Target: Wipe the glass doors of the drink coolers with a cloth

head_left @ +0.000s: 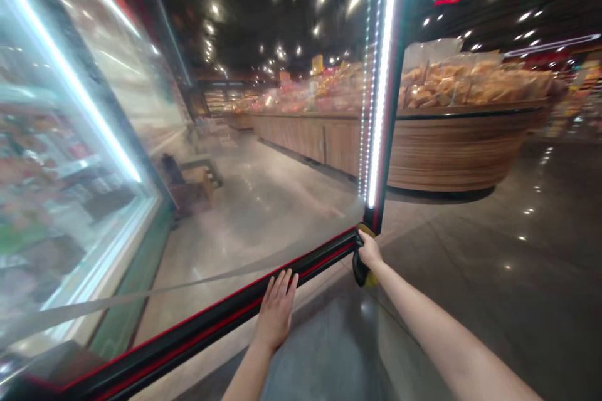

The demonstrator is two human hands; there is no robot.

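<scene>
A glass door with a black, red-lined frame [207,324] stretches across the view, swung out from a lit cabinet. My left hand [276,313] lies with its fingers stretched out over the bottom rail, holding nothing. At the lower right corner of the frame, my right hand [369,249] is closed on a yellow and black cloth-like thing [361,270] pressed to the rail. Part of that thing hangs below the rail; its exact kind cannot be made out. A bright LED strip [382,88] runs up the door's upright side just above my right hand.
The lit glass-fronted cabinet [70,225] stands on the left, its goods blurred. Beyond the door runs a long wood-panelled counter [442,150] heaped with packaged goods [451,84]. A brown box [197,183] sits on the shiny floor [527,276] by the cabinet.
</scene>
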